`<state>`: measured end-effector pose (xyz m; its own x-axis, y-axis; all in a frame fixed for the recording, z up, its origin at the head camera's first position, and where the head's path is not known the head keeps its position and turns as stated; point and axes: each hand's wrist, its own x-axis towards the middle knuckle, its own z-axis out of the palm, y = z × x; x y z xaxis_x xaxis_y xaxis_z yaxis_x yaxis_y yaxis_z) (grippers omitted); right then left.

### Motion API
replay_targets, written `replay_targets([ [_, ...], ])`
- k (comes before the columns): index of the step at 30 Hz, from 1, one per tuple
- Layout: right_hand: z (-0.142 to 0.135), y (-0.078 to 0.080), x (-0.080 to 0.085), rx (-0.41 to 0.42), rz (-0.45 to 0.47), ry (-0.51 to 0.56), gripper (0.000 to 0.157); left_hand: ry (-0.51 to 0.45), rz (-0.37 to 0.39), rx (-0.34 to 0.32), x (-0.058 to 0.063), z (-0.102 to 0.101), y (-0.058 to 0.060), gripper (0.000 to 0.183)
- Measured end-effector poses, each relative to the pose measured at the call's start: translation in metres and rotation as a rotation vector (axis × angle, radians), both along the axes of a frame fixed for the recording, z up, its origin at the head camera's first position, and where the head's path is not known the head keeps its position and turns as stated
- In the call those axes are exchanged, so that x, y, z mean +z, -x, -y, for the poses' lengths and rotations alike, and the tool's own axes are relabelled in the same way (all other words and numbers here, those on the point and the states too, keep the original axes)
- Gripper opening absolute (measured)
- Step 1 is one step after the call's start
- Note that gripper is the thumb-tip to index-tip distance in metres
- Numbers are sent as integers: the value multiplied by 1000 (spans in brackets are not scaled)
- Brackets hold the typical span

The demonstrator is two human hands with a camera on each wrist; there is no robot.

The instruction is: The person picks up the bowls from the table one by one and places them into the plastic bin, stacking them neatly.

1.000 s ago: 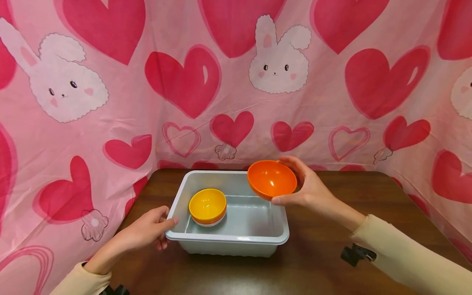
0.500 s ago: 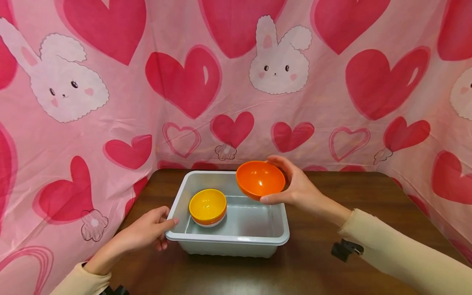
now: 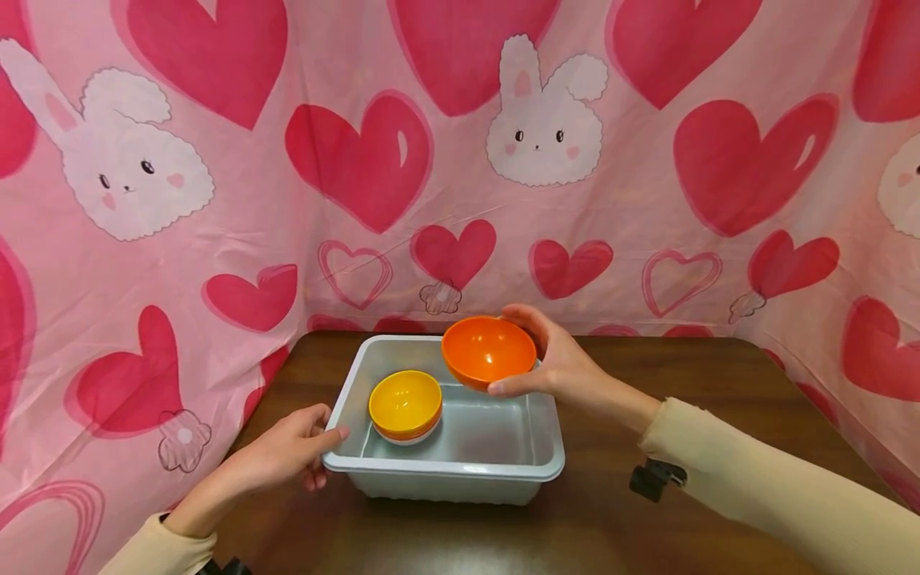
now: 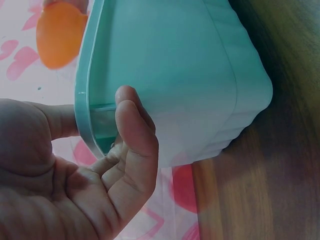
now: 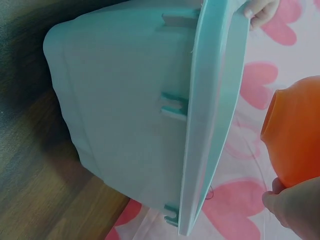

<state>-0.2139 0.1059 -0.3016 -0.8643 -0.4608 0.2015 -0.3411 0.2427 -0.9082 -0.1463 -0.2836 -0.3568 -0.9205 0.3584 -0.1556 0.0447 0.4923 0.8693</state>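
Note:
An orange bowl (image 3: 483,351) tilts above the back right part of a pale grey plastic basin (image 3: 460,468). My right hand (image 3: 549,363) grips it from the right, thumb at the near side and fingers at the far side. In the right wrist view the orange bowl (image 5: 297,132) is above the basin's rim. A yellow bowl (image 3: 404,399) is on top of a small stack at the left inside the basin, with orange and white edges below it. My left hand (image 3: 291,447) holds the basin's left rim; in the left wrist view its thumb is over the rim and its fingers curl underneath.
The basin stands on a dark brown wooden table (image 3: 668,383). Behind and beside the table hangs a pink cloth (image 3: 460,192) printed with hearts and rabbits. Black wrist mounts (image 3: 656,479) sit at both sleeves.
My right hand has moved left with the orange bowl, from the basin's right rim to over its back middle. The left hand, basin and stacked bowls have stayed put.

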Motion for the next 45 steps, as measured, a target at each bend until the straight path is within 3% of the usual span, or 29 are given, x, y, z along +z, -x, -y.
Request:
replay_targets([
  [25,38,10,2,45,33,-60,96,-5,8,8,0,1,0,17],
  [45,59,18,-5,31,41,-109,98,-8,7,0,0,0,1,17],
])
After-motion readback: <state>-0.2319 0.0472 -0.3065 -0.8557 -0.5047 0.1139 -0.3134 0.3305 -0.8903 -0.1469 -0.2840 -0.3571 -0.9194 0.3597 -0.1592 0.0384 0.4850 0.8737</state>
